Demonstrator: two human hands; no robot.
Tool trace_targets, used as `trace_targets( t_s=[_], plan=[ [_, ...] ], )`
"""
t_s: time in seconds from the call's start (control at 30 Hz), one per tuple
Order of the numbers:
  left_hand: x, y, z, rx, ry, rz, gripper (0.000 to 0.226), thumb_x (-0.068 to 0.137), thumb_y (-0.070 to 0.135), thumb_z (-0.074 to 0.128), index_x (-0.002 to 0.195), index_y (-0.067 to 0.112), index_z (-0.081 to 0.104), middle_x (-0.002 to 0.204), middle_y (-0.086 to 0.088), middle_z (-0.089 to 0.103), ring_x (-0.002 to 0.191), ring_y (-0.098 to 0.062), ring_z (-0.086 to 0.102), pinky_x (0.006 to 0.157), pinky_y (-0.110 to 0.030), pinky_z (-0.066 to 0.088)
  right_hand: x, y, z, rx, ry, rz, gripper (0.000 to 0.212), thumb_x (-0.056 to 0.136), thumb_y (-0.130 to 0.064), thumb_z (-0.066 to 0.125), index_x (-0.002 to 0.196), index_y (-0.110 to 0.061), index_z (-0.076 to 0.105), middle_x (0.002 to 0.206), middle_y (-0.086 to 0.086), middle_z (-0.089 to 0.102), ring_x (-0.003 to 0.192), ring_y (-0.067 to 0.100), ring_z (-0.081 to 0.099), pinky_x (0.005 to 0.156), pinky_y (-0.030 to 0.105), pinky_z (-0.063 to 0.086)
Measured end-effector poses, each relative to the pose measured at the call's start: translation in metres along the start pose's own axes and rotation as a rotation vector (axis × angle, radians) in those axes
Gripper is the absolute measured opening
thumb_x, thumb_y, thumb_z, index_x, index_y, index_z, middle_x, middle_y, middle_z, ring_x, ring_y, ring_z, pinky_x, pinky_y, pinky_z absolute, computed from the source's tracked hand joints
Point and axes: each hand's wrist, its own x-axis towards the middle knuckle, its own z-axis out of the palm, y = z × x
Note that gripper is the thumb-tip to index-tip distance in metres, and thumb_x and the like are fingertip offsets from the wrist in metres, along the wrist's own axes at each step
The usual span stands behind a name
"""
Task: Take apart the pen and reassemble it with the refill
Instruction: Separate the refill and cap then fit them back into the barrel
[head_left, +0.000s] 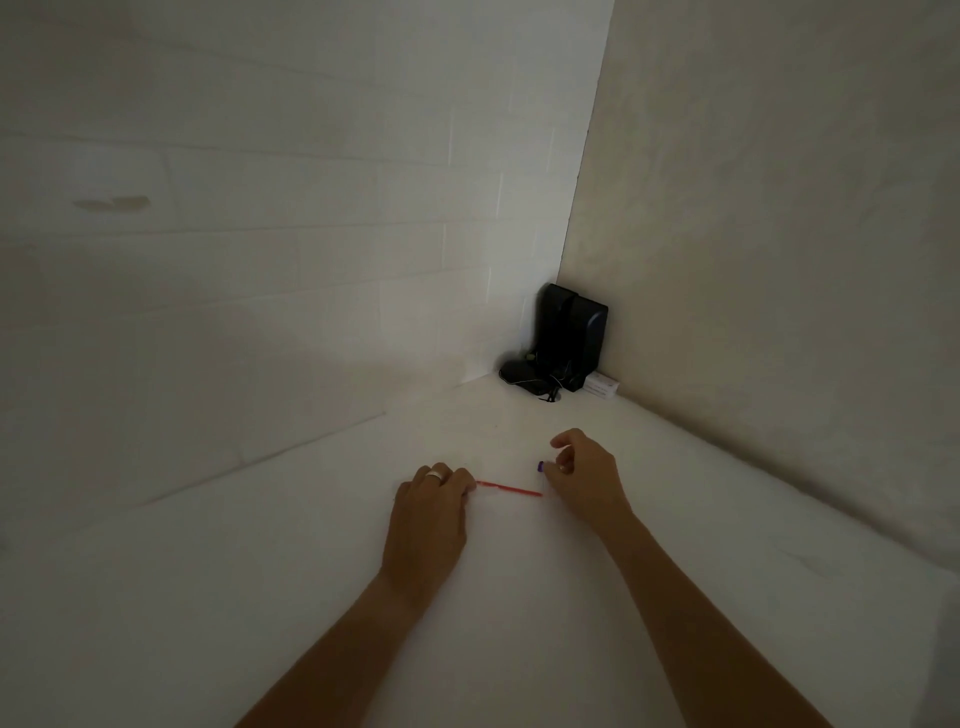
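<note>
A thin red pen (508, 489) lies across the white table between my hands. My left hand (431, 512), with a silver ring on one finger, is curled palm down and its fingertips pinch the pen's left end. My right hand (584, 478) is at the pen's right end, fingers bent. A small purple piece (540, 467), maybe a cap, sits at my right fingertips; whether they grip it is unclear. The pen's right tip is hidden behind that hand.
The white table (311, 571) fills a corner between a white panelled wall on the left and a beige wall on the right. Black devices with cables (563, 343) and a small white box (602, 387) stand in the far corner.
</note>
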Motion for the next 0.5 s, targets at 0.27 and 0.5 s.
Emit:
trace_targets(
  t_s=[0.27, 0.5],
  plan=[
    [-0.005, 0.009, -0.010, -0.036, 0.020, 0.098, 0.017, 0.092, 0.007, 0.055, 0.096, 0.021, 0.064, 0.091, 0.004, 0.063, 0.083, -0.017, 0.057, 0.076, -0.031, 0.044, -0.080, -0.031, 0.007, 0.040, 0.096, -0.367, 0.012, 0.093, -0.019, 0.059, 0.102, -0.021, 0.068, 0.096, -0.011, 0.062, 0.076, 0.000, 0.056, 0.069, 0.006, 0.040],
    [-0.015, 0.004, -0.026, -0.063, -0.008, 0.097, 0.020, 0.090, 0.003, 0.057, 0.094, 0.021, 0.064, 0.089, 0.006, 0.063, 0.082, -0.014, 0.058, 0.075, -0.030, 0.046, -0.089, -0.027, 0.015, 0.089, 0.063, -0.383, 0.006, 0.090, -0.016, 0.065, 0.087, -0.019, 0.069, 0.080, -0.005, 0.067, 0.070, 0.004, 0.057, 0.067, 0.007, 0.039]
  ],
)
